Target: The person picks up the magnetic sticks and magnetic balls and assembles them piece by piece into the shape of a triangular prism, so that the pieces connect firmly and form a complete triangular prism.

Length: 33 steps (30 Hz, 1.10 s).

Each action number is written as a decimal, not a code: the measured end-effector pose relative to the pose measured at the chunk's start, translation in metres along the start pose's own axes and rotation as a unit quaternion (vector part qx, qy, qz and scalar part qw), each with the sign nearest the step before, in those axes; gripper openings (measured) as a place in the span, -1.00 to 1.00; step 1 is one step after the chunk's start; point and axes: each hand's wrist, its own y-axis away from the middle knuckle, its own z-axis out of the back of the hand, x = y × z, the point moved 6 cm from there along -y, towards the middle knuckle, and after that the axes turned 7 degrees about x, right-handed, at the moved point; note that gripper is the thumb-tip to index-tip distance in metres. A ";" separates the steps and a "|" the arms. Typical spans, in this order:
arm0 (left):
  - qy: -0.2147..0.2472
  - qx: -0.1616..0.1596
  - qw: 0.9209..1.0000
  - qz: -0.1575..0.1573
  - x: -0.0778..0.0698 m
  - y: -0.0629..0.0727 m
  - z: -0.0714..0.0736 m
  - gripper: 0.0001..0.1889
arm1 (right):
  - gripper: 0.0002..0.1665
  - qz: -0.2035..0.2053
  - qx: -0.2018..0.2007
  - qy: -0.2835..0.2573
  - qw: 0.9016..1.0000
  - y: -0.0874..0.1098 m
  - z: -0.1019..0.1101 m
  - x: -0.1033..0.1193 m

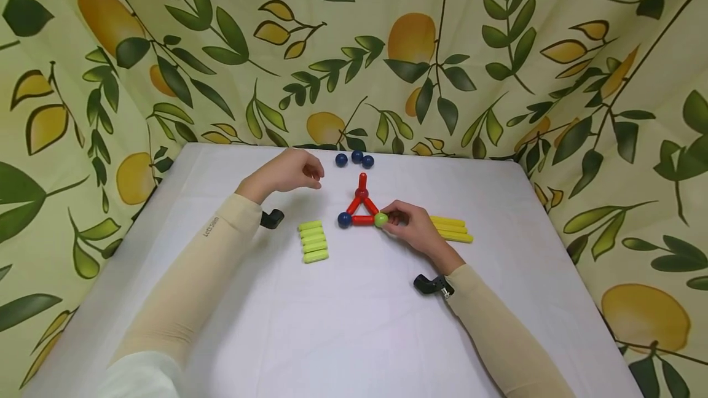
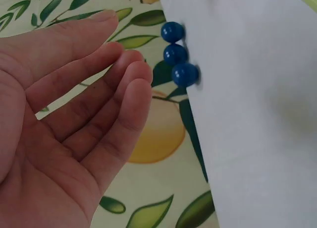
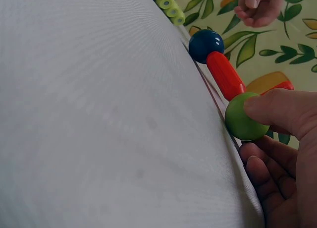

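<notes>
A triangle of red rods [image 1: 363, 220] lies on the table, with a red ball [image 1: 361, 193] at its far corner, a blue ball [image 1: 345, 220] at the near left and a green ball [image 1: 381, 220] at the near right. One more red rod [image 1: 362, 180] points away from the red ball. My right hand [image 1: 410, 226] pinches the green ball between thumb and fingers, as the right wrist view also shows. Above the table at the far left, my left hand [image 1: 291, 171] holds nothing, its fingers loosely bent. Several loose blue balls [image 2: 173, 54] sit nearest to it.
Several short light-green rods [image 1: 313, 242] lie in a column left of the triangle. Long yellow rods [image 1: 455, 237] lie side by side behind the right hand. A patterned curtain [image 1: 354, 78] borders the white table [image 1: 332, 324] at the back and sides.
</notes>
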 end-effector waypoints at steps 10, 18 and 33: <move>-0.030 0.049 0.998 -0.007 0.017 0.022 -0.028 -0.84 | -0.71 0.010 -0.008 0.005 1.000 -0.006 0.003 0.002; -0.026 0.102 0.994 0.014 0.027 0.016 -0.064 -0.91 | -0.72 0.001 -0.007 0.003 1.000 -0.002 0.000 0.000; -0.087 0.097 0.991 0.030 0.027 0.007 -0.069 -0.88 | -0.71 -0.002 -0.007 0.004 1.000 -0.001 0.000 0.002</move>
